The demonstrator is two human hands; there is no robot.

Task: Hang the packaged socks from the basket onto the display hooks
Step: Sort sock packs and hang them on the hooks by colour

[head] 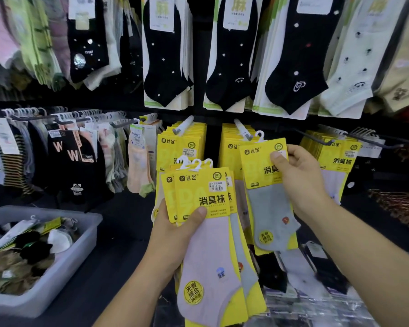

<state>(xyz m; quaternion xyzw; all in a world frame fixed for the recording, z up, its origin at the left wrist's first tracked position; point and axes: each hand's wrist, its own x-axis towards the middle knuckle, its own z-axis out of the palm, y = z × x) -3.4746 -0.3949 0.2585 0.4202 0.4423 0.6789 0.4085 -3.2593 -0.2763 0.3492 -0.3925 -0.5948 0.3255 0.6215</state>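
My left hand (175, 223) grips a fanned stack of yellow-carded sock packs (206, 208), with a pale pink sock on top and white plastic hangers sticking up. My right hand (298, 175) pinches a single yellow pack with a grey sock (267, 185) by its top right corner. Its white hanger sits just beside the tip of the middle display hook (242, 129). That hook carries several matching yellow packs. Another loaded display hook (183, 126) is to the left. The grey plastic basket (80, 249) at lower left holds several mixed sock packs.
A third hook of yellow packs (335, 147) hangs at the right. Black and pale socks on cards fill the upper row (232, 55). Dark and striped socks hang at left (64, 152). More packs lie on the dark shelf below my hands (312, 270).
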